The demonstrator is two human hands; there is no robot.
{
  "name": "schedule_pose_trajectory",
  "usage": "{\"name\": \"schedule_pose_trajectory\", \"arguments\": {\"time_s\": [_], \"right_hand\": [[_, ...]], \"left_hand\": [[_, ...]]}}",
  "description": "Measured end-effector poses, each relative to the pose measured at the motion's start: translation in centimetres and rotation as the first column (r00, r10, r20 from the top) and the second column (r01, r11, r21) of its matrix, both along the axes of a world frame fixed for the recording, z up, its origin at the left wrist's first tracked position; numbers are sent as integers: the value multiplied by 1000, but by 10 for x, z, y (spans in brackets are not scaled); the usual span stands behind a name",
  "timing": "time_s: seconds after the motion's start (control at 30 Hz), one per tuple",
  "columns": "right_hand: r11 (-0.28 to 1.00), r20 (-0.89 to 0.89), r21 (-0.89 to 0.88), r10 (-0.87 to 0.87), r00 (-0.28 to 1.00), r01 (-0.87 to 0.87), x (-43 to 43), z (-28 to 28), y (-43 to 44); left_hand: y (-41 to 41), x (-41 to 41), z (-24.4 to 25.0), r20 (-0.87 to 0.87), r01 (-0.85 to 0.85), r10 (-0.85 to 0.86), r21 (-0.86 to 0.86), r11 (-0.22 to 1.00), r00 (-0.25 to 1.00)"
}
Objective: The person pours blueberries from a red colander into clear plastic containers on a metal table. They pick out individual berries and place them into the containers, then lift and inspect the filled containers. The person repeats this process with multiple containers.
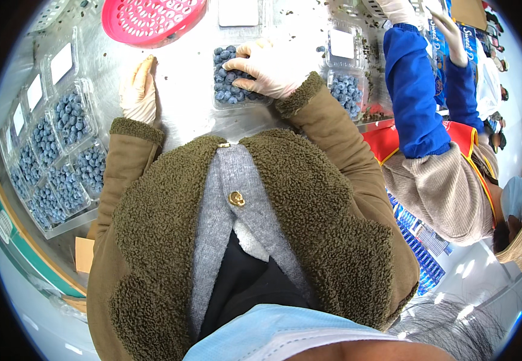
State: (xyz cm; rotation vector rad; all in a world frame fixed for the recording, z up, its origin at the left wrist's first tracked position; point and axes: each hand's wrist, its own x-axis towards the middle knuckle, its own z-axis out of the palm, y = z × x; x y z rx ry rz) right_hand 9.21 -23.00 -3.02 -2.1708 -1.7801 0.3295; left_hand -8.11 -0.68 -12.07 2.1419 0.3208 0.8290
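In a pale glove, my right hand (267, 67) rests over the blueberries (227, 81) in a clear plastic clamshell box (239, 106). Its fingertips touch the top berries, and whether any berry is gripped is hidden. The box's lid (238, 20) lies folded back beyond it, with a white label. My left hand (139, 92), also gloved, lies on edge on the metal table (184, 94), left of the box. Its fingers are extended and near together, and nothing shows in it. A pink perforated basket (152, 22) sits just beyond the left hand.
Several filled clamshells (57, 153) stand at the left, lids raised. Another blueberry clamshell (345, 92) is at the right, near scattered plant debris (371, 58). A co-worker's blue sleeves (412, 90) and gloved hands (398, 11) reach over the table there. Blue printed boxes (439, 58) stand beyond.
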Motion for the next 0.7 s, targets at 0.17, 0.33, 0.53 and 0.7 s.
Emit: {"name": "schedule_pose_trajectory", "arguments": {"time_s": [0.17, 0.33, 0.53, 0.7], "right_hand": [[999, 5, 38, 10, 1000, -10, -1, 7, 3], [974, -137, 205, -68, 988, 96, 16, 40, 19], [797, 265, 569, -408, 874, 200, 94, 101, 110], [680, 156, 690, -475, 866, 248, 113, 104, 120]], "left_hand": [[-3, -2, 3, -85, -50, 52, 18, 999, 995], [-6, 0, 7, -150, -55, 31, -159, 986, 988], [-11, 4, 12, -91, -40, 31, -94, 995, 995], [-11, -3, 21, -287, -38, 35, -6, 999, 957]]}}
